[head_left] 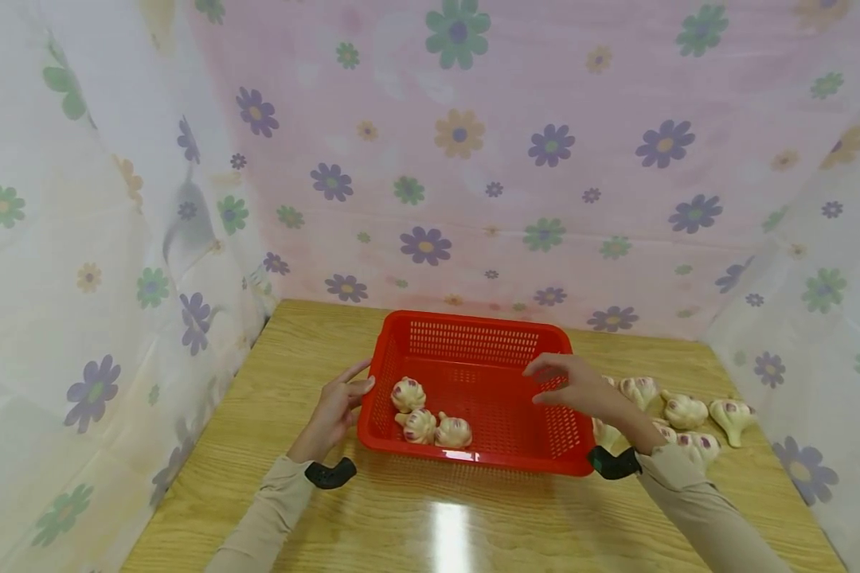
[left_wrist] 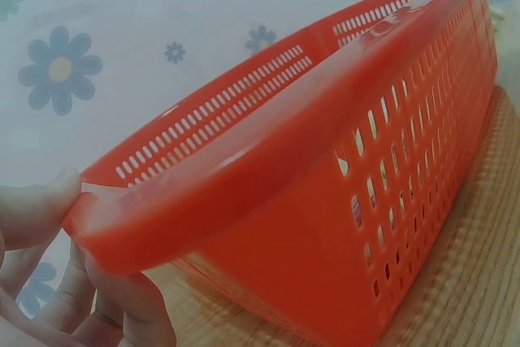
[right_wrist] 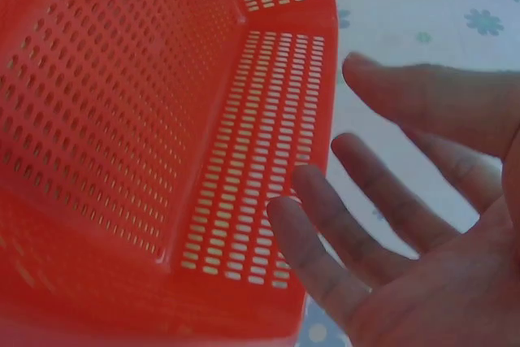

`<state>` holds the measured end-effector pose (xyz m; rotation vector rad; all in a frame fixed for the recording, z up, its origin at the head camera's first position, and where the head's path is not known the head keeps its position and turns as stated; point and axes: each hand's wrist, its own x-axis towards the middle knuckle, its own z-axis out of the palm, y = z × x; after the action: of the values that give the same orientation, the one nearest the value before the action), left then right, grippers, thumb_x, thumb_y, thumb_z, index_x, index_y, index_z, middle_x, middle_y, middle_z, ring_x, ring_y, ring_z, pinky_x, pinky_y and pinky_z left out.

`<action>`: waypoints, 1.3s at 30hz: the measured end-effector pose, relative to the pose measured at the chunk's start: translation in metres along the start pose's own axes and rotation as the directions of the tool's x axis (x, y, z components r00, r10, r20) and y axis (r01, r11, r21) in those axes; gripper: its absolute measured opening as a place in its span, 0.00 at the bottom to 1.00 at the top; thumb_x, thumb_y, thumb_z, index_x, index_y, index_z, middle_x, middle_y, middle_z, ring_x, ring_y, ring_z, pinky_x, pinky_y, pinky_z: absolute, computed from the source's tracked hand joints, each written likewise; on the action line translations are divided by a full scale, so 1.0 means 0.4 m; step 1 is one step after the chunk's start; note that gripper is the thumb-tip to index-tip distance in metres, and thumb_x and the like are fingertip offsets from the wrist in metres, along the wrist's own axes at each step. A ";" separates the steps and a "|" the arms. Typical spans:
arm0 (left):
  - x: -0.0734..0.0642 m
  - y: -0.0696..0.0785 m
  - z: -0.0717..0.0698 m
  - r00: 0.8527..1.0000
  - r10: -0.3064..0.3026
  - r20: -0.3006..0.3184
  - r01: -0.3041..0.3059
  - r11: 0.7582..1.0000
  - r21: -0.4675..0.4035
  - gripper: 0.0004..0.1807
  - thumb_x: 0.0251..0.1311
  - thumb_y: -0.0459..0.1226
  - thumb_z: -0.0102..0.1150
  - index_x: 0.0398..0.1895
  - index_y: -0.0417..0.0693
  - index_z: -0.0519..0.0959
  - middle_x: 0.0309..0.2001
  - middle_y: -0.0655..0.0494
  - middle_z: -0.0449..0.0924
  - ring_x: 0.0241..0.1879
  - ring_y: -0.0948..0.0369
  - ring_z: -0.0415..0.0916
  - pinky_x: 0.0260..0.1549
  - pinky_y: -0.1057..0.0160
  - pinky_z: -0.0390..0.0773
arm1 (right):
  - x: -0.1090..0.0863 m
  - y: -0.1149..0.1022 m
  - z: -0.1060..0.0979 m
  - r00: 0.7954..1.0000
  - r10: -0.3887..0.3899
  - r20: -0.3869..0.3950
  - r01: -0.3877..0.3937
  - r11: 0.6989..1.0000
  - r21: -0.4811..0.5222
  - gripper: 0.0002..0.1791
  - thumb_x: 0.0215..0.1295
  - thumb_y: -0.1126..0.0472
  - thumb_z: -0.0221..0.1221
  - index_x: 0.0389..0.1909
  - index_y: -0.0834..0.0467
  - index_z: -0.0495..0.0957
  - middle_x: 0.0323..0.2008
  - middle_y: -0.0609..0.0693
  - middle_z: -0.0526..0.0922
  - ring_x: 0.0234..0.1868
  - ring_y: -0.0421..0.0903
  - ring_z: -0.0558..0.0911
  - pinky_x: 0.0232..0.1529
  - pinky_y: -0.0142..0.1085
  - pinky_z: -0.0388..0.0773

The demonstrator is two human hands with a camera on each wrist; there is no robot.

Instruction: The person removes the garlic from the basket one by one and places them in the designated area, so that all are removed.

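Note:
A red plastic basket (head_left: 487,458) with slotted walls stands on the wooden table. Three garlic bulbs (head_left: 419,426) lie inside it, towards its left front corner. My left hand (head_left: 335,410) grips the left rim, thumb on top and fingers beneath, as the left wrist view shows at the basket rim (left_wrist: 203,193). Over the basket's right side hovers my right hand (head_left: 573,390), its fingers spread and apart from one another. Nothing is held in that hand (right_wrist: 422,209) in the right wrist view.
More garlic bulbs (head_left: 686,411) lie in a group on the table (head_left: 373,525) to the right of the basket, some hidden behind my right forearm. Flower-patterned cloth (head_left: 487,199) hangs behind the table and along both sides.

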<state>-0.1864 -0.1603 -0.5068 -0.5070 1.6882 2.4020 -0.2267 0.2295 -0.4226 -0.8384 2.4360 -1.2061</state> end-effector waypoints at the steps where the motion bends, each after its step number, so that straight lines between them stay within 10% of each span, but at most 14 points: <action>1: 0.001 -0.001 0.000 1.000 0.000 -0.001 0.000 1.000 -0.001 0.26 0.60 0.34 0.58 0.63 0.56 0.71 0.54 0.47 0.75 0.43 0.56 0.78 0.40 0.55 0.80 | 0.006 0.001 0.004 1.000 -0.013 0.020 0.013 1.000 0.015 0.16 0.55 0.63 0.67 0.45 0.55 0.77 0.47 0.53 0.77 0.49 0.56 0.77 0.42 0.38 0.79; 21: -0.004 0.002 0.002 1.000 -0.008 -0.005 0.008 1.000 0.000 0.29 0.61 0.34 0.58 0.67 0.53 0.68 0.57 0.46 0.73 0.46 0.55 0.77 0.42 0.53 0.79 | 0.131 -0.025 0.100 0.911 -0.165 0.377 0.135 0.985 0.104 0.23 0.53 0.81 0.57 0.46 0.55 0.80 0.48 0.52 0.80 0.51 0.55 0.77 0.41 0.41 0.80; 39: 0.011 0.001 0.001 1.000 -0.014 -0.027 0.014 1.000 -0.014 0.28 0.59 0.34 0.60 0.64 0.54 0.71 0.52 0.46 0.77 0.44 0.54 0.77 0.40 0.52 0.80 | 0.218 -0.046 0.233 0.784 -0.119 0.610 0.250 0.959 -0.133 0.29 0.49 0.86 0.49 0.39 0.54 0.86 0.46 0.45 0.82 0.47 0.37 0.75 0.34 0.29 0.72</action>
<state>-0.1906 -0.1603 -0.5080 -0.5535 1.6744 2.4095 -0.2424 0.1087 -0.4648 -1.3159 1.9938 -0.5972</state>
